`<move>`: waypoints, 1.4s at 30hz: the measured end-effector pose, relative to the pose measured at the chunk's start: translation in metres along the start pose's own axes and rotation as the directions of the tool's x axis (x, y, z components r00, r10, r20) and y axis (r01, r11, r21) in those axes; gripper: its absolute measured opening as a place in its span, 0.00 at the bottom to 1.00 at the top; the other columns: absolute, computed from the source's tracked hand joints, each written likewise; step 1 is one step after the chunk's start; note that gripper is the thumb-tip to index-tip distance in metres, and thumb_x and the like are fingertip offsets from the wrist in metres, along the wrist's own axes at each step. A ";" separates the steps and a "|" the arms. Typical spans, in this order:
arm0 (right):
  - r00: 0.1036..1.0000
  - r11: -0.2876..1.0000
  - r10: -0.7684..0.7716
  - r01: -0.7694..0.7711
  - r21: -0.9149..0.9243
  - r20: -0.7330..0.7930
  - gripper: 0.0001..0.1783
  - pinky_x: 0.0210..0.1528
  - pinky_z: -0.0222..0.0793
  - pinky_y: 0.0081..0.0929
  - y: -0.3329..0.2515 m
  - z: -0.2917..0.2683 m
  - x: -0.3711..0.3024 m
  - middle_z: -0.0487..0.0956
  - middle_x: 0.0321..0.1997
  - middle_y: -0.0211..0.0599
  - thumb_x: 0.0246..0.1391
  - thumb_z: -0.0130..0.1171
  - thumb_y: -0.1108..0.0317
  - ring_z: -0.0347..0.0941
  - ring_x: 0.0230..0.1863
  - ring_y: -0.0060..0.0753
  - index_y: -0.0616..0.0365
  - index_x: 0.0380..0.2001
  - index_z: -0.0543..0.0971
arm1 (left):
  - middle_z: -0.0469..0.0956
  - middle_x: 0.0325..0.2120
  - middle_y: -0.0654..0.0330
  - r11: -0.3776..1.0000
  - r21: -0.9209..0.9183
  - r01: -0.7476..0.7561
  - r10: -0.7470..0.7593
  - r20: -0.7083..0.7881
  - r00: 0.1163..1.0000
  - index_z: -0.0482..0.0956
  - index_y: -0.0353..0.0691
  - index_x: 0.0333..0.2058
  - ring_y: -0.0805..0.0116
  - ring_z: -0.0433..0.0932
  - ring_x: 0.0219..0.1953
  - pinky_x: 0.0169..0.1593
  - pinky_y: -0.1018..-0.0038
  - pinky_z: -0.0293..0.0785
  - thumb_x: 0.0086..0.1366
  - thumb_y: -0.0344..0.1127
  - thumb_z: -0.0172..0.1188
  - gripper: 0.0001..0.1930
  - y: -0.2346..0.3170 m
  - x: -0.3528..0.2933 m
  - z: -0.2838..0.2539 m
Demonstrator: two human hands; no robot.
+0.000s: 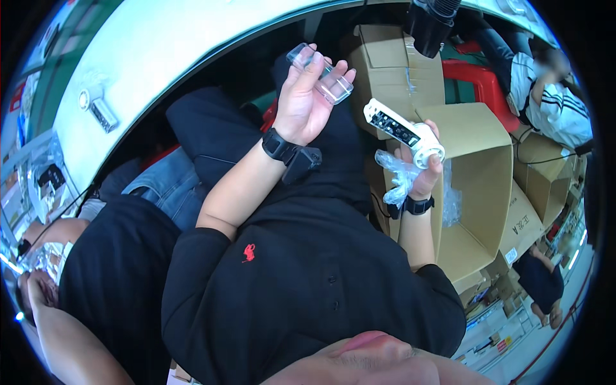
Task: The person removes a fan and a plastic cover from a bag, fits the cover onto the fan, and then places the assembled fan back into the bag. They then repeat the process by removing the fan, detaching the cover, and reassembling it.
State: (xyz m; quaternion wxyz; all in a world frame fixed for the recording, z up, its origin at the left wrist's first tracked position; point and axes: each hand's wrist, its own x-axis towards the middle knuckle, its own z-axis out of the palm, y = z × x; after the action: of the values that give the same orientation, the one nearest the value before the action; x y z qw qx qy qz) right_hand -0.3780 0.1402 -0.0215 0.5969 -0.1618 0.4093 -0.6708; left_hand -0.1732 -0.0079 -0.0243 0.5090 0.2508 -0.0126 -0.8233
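My left hand holds a clear plastic case between its fingers and thumb, palm turned up, above my lap. To the right, my right hand grips a white device by its round end. The device's long arm points up and to the left, with a dark circuit board exposed along it. A crumpled clear plastic bag hangs against the fingers of that hand; whether they pinch it I cannot tell. Both wrists carry black bands.
An open cardboard box stands close by my right forearm, with a closed carton beyond it. A similar white device lies on the white table. A co-worker in black sits close at left; a red stool stands at right.
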 end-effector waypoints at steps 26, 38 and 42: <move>0.978 0.934 -0.190 0.206 -0.291 0.080 0.48 0.33 0.73 0.21 0.006 0.039 0.024 0.71 0.55 0.52 0.46 0.68 0.48 0.74 0.35 0.28 0.55 0.64 0.58 | 0.74 0.51 0.51 0.910 0.407 -0.077 -0.078 0.351 0.933 0.66 0.43 0.56 0.57 0.74 0.56 0.59 0.59 0.71 0.73 0.43 0.47 0.18 0.029 -0.023 -0.023; 0.984 0.923 -0.018 0.085 -0.375 0.178 0.47 0.34 0.73 0.18 -0.011 0.037 0.033 0.73 0.53 0.49 0.45 0.67 0.47 0.74 0.38 0.26 0.57 0.63 0.60 | 0.79 0.45 0.56 0.562 0.820 -0.109 -0.381 0.374 0.846 0.70 0.36 0.53 0.71 0.80 0.44 0.48 0.75 0.77 0.71 0.45 0.54 0.20 0.049 -0.030 -0.029; 0.976 0.855 0.161 -0.064 -0.514 0.147 0.46 0.41 0.75 0.22 -0.024 0.037 0.032 0.73 0.53 0.49 0.45 0.66 0.45 0.75 0.43 0.30 0.58 0.62 0.61 | 0.79 0.43 0.58 0.407 0.912 -0.046 -0.608 0.308 0.732 0.71 0.36 0.52 0.73 0.80 0.39 0.44 0.78 0.77 0.70 0.45 0.55 0.20 0.058 -0.032 -0.024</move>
State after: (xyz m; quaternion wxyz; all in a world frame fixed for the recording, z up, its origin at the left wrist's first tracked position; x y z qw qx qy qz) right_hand -0.3754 0.0964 0.0102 0.6071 -0.3502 0.5226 -0.4855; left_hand -0.1031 -0.0034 -0.0161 0.1131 0.1962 -0.5494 -0.8043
